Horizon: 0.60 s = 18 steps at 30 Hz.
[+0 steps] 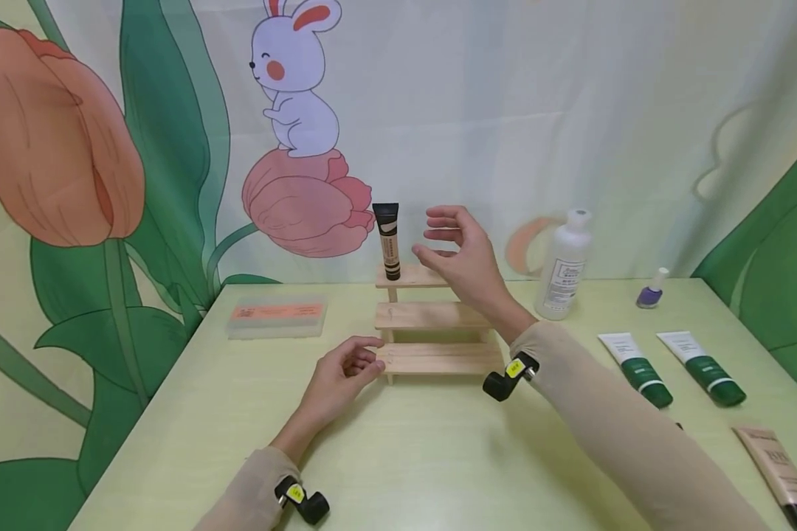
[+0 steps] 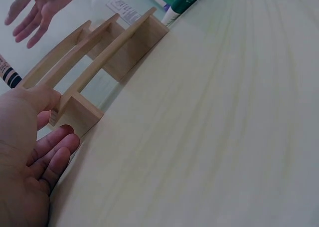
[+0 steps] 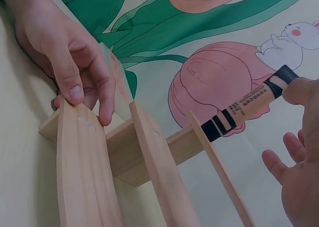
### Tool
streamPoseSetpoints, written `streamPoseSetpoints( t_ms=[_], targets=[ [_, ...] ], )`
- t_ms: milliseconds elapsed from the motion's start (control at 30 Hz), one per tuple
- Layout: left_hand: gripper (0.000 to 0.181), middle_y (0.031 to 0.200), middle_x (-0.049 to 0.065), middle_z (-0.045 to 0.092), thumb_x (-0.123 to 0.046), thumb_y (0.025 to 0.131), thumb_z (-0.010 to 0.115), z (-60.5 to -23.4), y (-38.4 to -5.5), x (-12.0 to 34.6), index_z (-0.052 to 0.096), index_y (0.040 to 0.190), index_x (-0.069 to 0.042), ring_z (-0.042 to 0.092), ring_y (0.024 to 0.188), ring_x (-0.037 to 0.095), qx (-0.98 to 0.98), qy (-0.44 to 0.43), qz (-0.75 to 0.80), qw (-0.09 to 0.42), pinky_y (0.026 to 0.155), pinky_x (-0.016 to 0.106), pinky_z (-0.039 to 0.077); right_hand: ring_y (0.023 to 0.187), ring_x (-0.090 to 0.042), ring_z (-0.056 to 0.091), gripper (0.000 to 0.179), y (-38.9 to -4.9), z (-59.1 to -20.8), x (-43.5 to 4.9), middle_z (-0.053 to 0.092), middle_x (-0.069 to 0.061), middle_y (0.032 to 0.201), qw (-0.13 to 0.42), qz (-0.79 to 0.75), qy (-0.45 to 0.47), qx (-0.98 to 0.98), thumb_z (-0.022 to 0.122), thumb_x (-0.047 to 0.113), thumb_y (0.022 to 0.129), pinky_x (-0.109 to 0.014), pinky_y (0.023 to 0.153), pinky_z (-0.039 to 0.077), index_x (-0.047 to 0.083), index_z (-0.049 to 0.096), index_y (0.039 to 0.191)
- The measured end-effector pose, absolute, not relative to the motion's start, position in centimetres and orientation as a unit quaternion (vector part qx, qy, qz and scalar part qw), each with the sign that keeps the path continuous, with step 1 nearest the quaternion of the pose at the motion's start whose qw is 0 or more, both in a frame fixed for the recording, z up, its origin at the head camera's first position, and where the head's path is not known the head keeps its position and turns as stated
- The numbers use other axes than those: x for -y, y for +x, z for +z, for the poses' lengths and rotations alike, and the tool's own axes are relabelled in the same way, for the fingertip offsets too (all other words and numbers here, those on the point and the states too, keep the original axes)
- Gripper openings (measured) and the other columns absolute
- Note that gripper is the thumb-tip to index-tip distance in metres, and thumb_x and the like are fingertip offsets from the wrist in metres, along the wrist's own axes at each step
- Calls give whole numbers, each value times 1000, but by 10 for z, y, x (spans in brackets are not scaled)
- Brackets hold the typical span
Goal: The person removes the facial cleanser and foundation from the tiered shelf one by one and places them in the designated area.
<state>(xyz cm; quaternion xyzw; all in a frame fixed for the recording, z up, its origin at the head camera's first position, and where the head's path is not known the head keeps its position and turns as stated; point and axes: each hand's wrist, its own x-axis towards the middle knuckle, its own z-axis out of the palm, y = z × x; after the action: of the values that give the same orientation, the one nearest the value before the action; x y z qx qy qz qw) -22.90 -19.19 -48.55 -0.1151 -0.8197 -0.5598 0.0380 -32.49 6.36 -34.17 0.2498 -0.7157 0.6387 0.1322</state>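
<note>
A three-step wooden display shelf [image 1: 432,316] stands on the table. On the left end of its top step, a small beige tube with a black cap [image 1: 389,247] stands upright, cap upward. My left hand [image 1: 345,372] pinches the left end of the lowest step, the thumb [image 3: 70,85] at its front edge and the fingers round the end. To the right of the tube, my right hand [image 1: 468,262] is raised over the shelf, fingers spread and slightly bent, holding nothing. In the head view a gap shows between this hand and the tube.
A flat translucent case with an orange label [image 1: 277,317] lies left of the shelf. To the right stand a white bottle [image 1: 563,269] and a purple nail polish bottle [image 1: 651,291]. Two green-and-white tubes [image 1: 637,370] and a beige tube [image 1: 777,472] lie nearer. A printed curtain [image 1: 438,110] hangs behind.
</note>
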Motion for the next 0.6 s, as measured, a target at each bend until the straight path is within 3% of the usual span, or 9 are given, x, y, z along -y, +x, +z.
streamPoseSetpoints(
  t_ms=[400,600],
  targets=[
    [34,112,8,76,-23,106,81,-484,-228,193,75,139,-19,71,97,21,820,-114,-560,36,86,24,56,129,-30,67,54,-339,-357,-28,66,-14,140,115,633,245,725,85,7,99,-42,107,60,7,60,147],
    [34,112,7,76,-23,106,80,-486,-229,194,75,140,-20,71,98,21,819,-118,-561,38,87,24,57,124,-23,68,50,-341,-363,-17,70,-9,131,112,622,230,740,85,12,101,-41,105,60,11,61,144]
  ],
)
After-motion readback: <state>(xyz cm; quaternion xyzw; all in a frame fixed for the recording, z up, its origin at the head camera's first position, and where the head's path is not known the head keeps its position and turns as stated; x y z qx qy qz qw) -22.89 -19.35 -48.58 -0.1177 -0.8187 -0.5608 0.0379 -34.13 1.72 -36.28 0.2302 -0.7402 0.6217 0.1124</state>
